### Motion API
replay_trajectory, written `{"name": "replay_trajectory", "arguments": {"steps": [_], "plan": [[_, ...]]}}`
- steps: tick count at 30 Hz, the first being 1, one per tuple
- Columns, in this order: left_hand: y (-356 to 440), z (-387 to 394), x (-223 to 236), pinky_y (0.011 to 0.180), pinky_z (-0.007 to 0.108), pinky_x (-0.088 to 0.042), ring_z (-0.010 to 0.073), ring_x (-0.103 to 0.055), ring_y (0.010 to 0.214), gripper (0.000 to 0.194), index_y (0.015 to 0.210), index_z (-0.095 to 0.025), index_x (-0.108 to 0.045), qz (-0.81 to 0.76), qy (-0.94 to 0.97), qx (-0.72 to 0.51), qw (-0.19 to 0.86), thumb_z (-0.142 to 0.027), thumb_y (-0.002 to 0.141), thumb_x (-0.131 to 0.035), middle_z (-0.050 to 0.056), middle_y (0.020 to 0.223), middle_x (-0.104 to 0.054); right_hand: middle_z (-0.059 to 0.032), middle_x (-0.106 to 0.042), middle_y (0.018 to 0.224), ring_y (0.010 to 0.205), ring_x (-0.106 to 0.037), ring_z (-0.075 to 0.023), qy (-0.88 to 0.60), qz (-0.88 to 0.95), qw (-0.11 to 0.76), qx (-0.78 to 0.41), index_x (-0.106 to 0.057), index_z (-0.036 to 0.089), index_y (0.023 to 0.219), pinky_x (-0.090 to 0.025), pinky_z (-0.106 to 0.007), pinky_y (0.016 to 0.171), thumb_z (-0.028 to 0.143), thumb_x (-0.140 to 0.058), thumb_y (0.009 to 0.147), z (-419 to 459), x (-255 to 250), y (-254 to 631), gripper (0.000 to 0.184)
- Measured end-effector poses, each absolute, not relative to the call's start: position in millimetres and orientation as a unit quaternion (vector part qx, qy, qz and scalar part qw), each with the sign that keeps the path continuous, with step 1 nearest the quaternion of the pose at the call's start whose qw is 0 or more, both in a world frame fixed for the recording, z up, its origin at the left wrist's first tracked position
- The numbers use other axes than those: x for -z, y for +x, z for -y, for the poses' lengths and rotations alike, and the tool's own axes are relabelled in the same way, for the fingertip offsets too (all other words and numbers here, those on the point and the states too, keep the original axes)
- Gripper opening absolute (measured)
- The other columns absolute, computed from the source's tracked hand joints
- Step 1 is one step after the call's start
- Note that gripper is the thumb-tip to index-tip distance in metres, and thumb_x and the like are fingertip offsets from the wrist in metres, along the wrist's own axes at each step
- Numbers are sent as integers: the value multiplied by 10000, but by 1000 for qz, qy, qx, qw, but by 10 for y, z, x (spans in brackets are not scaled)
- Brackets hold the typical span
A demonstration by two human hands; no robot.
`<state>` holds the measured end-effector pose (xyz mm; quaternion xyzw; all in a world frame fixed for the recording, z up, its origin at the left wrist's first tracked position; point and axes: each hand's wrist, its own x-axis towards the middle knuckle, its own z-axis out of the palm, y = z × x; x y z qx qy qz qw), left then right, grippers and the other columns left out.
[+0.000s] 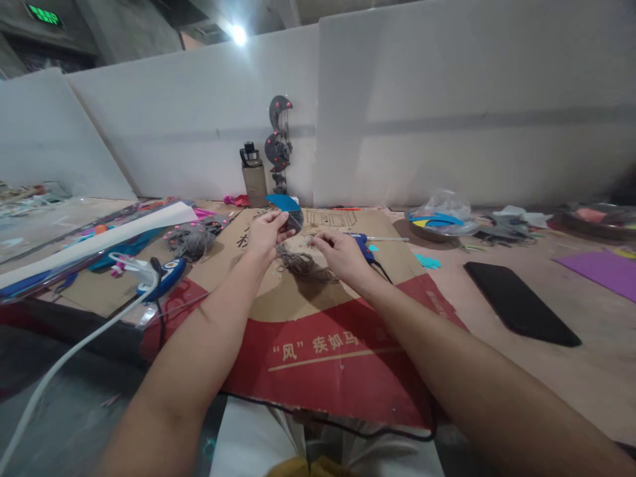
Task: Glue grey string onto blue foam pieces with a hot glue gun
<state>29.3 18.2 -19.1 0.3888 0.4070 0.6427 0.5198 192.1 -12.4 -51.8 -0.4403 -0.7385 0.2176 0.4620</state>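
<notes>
My left hand [268,234] pinches a crescent-shaped piece [284,202], blue at its upper part and wound with grey yarn lower down. To its right, my right hand [338,252] has thumb and fingertips pressed together; the grey strand they seem to hold is too thin to make out surely. Below and between both hands lies a loose tangle of grey yarn [303,264] on a flattened cardboard sheet [278,305]. Just behind my right hand rests a blue glue gun [366,250], partly hidden by it.
A power strip [166,281] with a white cable and a yarn bundle [193,240] are at left. A bottle [255,182] and a hanging crescent ornament [278,142] stand by the white wall panel. On the right lie a black phone-like slab [519,301], a dish [440,226] and purple sheet [601,270].
</notes>
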Motion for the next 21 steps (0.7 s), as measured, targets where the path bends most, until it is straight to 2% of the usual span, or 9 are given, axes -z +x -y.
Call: {"name": "replay_trajectory", "arguments": {"steps": [5, 7, 10, 13, 16, 18, 21], "plan": [[50, -343, 229, 605, 243, -553, 96, -616, 565, 53, 764, -127, -617, -377, 331, -677, 538, -119, 816, -610, 36, 689, -662, -16, -633, 706, 657, -521, -134, -443, 825, 294, -192, -623, 175, 677, -352, -250, 626, 317, -478, 859, 226, 403, 1914, 272], [-14, -392, 251, 607, 239, -555, 97, -620, 563, 39, 781, -126, -622, -373, 314, -686, 540, -130, 818, -609, 40, 697, -669, -32, -640, 699, 640, -523, -141, -492, 807, 290, -148, -633, 171, 687, -346, -253, 603, 351, -435, 886, 191, 336, 2015, 333], [-45, -423, 268, 620, 239, -561, 96, -621, 558, 21, 792, -128, -624, -366, 303, -691, 544, -143, 807, -627, 38, 695, -671, -101, -682, 820, 731, -584, -183, -599, 745, 290, -53, -675, 150, 837, -383, -271, 647, 357, -401, 902, 82, 280, 2268, 349], [-19, -411, 266, 613, 232, -556, 96, -624, 558, 16, 801, -132, -622, -361, 312, -689, 546, -147, 804, -627, 32, 690, -670, -203, -686, 890, 797, -631, -249, -705, 690, 161, -15, -690, 81, 893, -418, -313, 684, 421, -460, 873, -33, 347, 2516, 410], [25, -375, 248, 647, 248, -561, 99, -631, 580, 34, 786, -133, -615, -360, 324, -686, 543, -155, 793, -641, 34, 700, -674, -227, -690, 919, 835, -655, -283, -730, 680, 63, -41, -693, 80, 946, -435, -328, 671, 416, -506, 835, -118, 506, 2650, 401], [53, -341, 226, 658, 253, -560, 95, -624, 581, 50, 765, -129, -611, -362, 332, -684, 539, -157, 788, -646, 33, 696, -670, -222, -696, 877, 805, -663, -290, -730, 677, 71, -57, -701, 103, 927, -433, -333, 635, 348, -538, 788, -159, 609, 2680, 325], [96, -282, 191, 646, 249, -550, 85, -598, 559, 72, 733, -126, -609, -376, 340, -677, 533, -153, 792, -641, 23, 668, -653, -181, -689, 751, 702, -651, -282, -728, 663, 147, -97, -699, 149, 825, -416, -336, 574, 288, -567, 713, -201, 697, 2689, 222]]}}
